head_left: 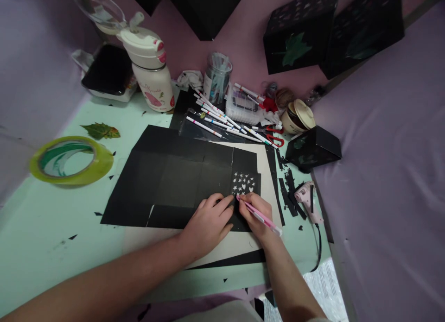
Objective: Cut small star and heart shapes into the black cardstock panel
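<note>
A large sheet of black card [177, 173], with creases and slits, lies flat over a pale board [266, 169]. Star- and heart-shaped cut-outs [243, 183] show white near its right end. My left hand [210, 222] rests on the card just left of the cut-outs, fingers spread and pressing down. Gripped pen-fashion in my right hand [255, 213] is a slim pink craft knife [260, 215]. Its tip meets the card at the lower edge of the cut-outs, close to my left fingertips; the blade itself is too small to make out.
Left are a tape roll [71, 161], a leaf [100, 131] and a white bottle [149, 72]. Behind the card lie several markers [222, 116], a glass jar [218, 78] and red-handled scissors [274, 136]. A pink glue gun [309, 199], black scraps [288, 192] and a black box [314, 148] sit right.
</note>
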Motion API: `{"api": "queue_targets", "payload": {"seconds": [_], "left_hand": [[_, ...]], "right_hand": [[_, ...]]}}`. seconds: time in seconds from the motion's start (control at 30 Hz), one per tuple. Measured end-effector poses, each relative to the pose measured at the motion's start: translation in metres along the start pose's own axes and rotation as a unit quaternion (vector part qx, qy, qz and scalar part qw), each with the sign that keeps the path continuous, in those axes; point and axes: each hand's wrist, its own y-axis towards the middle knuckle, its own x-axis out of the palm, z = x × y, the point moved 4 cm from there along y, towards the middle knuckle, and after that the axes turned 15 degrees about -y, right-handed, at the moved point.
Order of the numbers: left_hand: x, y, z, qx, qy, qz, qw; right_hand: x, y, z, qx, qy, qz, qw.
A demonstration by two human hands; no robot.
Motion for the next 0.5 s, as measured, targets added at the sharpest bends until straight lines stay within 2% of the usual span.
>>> {"api": "queue_targets", "payload": {"seconds": [0.5], "left_hand": [[0.0008, -0.0003, -0.0009, 0.000, 0.004, -0.003, 1.000]], "right_hand": [[-0.0003, -0.0004, 0.0011, 0.029, 0.004, -0.015, 0.999]]}}
